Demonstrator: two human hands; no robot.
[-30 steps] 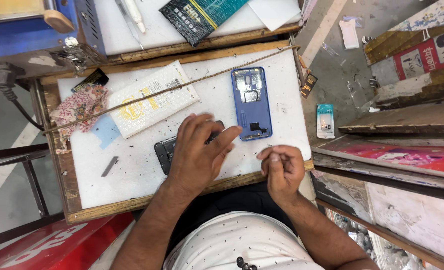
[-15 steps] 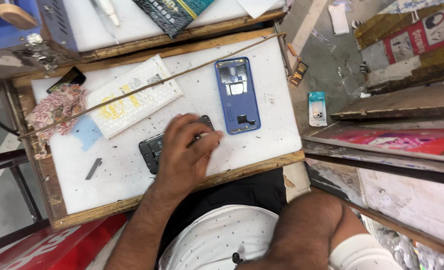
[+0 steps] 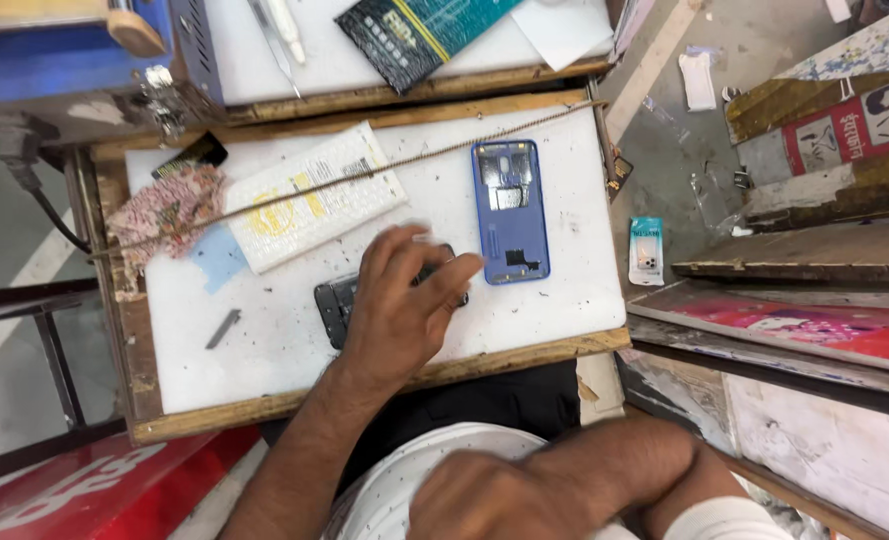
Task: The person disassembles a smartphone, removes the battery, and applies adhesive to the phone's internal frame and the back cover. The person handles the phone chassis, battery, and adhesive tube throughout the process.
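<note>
My left hand lies over a dark phone on the white work board, fingers spread across it and a little blurred. Only the phone's left end shows from under the palm. Just to the right lies a blue phone back frame, inner side up, not touched. My right hand is off the board, low in view against my white shirt, its fingers curled in and blurred; nothing shows in it.
A white ribbed pad lies under a thin rod that crosses the board. A pink patterned cloth and a small metal blade sit at the left. A blue machine and a dark box stand behind.
My right hand has left the board's front edge and dropped to my lap. The left hand stays on the dark phone, its fingers now reaching toward the blue frame.
</note>
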